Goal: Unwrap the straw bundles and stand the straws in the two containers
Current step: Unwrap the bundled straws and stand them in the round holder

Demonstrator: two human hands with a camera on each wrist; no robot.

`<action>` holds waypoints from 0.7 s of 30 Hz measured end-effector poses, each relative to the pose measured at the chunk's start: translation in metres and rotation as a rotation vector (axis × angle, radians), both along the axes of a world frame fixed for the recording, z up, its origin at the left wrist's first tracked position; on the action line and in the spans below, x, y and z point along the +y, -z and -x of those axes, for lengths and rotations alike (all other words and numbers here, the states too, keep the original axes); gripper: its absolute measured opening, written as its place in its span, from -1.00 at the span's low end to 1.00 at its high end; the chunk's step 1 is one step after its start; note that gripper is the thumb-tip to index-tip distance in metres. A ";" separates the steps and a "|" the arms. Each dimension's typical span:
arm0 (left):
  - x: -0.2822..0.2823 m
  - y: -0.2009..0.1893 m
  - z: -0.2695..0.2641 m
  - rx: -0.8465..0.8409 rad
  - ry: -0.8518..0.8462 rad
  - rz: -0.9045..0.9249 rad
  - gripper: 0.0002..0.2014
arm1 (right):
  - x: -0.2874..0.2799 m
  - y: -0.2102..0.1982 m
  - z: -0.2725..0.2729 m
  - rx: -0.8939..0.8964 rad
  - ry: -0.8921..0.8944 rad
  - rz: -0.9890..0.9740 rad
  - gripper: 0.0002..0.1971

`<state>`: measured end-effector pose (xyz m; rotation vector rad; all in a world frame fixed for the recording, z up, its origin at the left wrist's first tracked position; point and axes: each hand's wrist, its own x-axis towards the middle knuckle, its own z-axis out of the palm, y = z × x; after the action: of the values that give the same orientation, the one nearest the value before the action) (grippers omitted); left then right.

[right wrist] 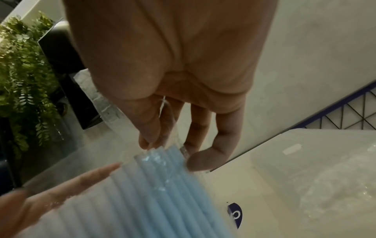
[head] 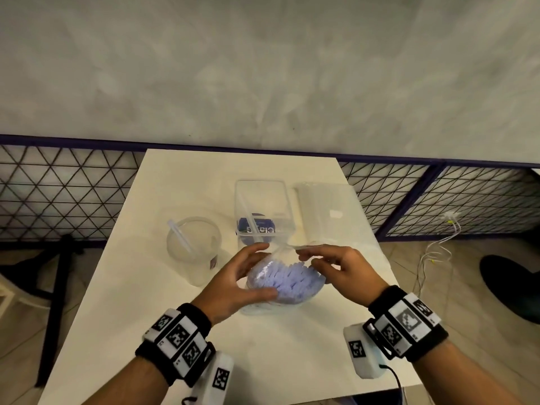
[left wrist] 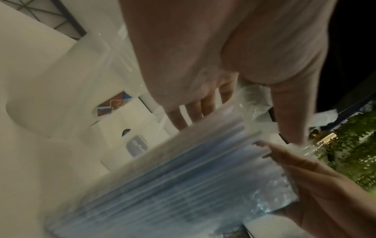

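Observation:
A bundle of pale blue straws (head: 287,280) in clear plastic wrap (right wrist: 173,127) stands on end on the white table (head: 146,287). My left hand (head: 267,270) grips its left side, thumb near me and fingers at the far side. My right hand (head: 302,255) pinches the wrap's loose top between thumb and fingers (right wrist: 205,161). Beyond the hands, a round translucent container (head: 201,258) at the left holds one clear straw (head: 179,235). A clear rectangular container (head: 242,200) with a blue label has a straw leaning inside.
A second wrapped bundle of clear straws (head: 327,211) lies right of the rectangular container near the table's right edge. A wire mesh fence (head: 58,185) runs behind the table. A white cable (head: 438,247) lies on the floor to the right.

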<state>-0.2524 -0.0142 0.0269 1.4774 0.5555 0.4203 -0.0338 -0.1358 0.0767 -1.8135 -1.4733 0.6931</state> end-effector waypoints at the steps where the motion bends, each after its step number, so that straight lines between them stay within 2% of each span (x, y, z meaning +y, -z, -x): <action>1: 0.000 -0.001 -0.001 -0.029 -0.041 0.030 -0.35 | -0.001 0.000 0.001 0.036 0.004 0.019 -0.49; 5: 0.002 -0.007 -0.004 -0.070 -0.142 0.094 -0.63 | -0.002 0.003 -0.001 0.160 0.019 0.111 -0.57; 10: 0.000 -0.007 -0.001 -0.094 -0.139 0.174 -0.76 | -0.004 0.013 -0.002 0.324 0.001 0.191 -0.52; 13: -0.002 -0.003 0.000 -0.076 -0.131 0.202 -0.74 | -0.003 0.019 0.001 0.429 0.030 0.223 -0.57; 16: -0.004 0.003 0.000 -0.058 -0.112 0.211 -0.55 | 0.000 0.021 0.003 0.508 0.091 0.251 -0.61; 18: -0.003 0.006 0.001 -0.039 -0.097 0.218 -0.52 | 0.000 0.023 0.001 0.598 0.089 0.292 -0.68; 19: -0.002 0.007 0.002 -0.030 -0.084 0.220 -0.59 | -0.001 0.024 -0.001 0.661 0.064 0.318 -0.65; 21: 0.001 0.006 0.005 0.003 -0.042 0.213 -0.82 | -0.005 0.028 -0.007 0.717 -0.032 0.378 -0.46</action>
<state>-0.2576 -0.0134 0.0205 1.2643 0.6153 0.3796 -0.0264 -0.1407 0.0491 -1.5384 -0.9257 1.5272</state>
